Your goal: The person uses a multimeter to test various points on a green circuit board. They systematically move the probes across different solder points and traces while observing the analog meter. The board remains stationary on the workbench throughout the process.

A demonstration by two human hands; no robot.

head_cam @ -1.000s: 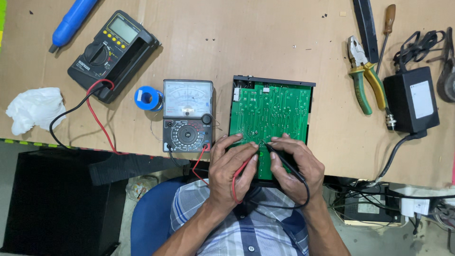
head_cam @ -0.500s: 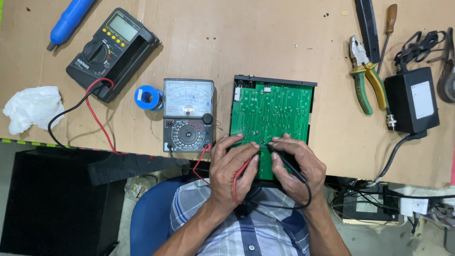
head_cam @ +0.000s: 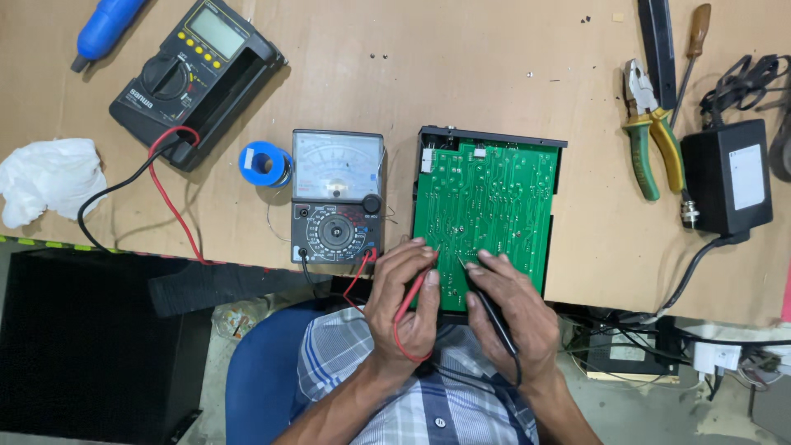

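Note:
A green circuit board [head_cam: 488, 206] lies in a black case on the wooden workbench [head_cam: 461, 74]. My left hand [head_cam: 404, 301] grips a red test probe [head_cam: 418, 287], its tip touching the board's near edge. My right hand [head_cam: 512, 317] holds a black test probe [head_cam: 488, 303], tip also on the board, just right of the red one. Both leads run to the analog multimeter [head_cam: 336, 198] left of the board.
A digital multimeter [head_cam: 194, 78] with red and black leads sits at far left, next to a blue tool handle [head_cam: 107, 29] and white tissue [head_cam: 45, 177]. A blue solder spool [head_cam: 264, 163] lies by the analog meter. Green-handled pliers [head_cam: 655, 136], a screwdriver [head_cam: 688, 58] and a black power adapter [head_cam: 729, 177] lie right.

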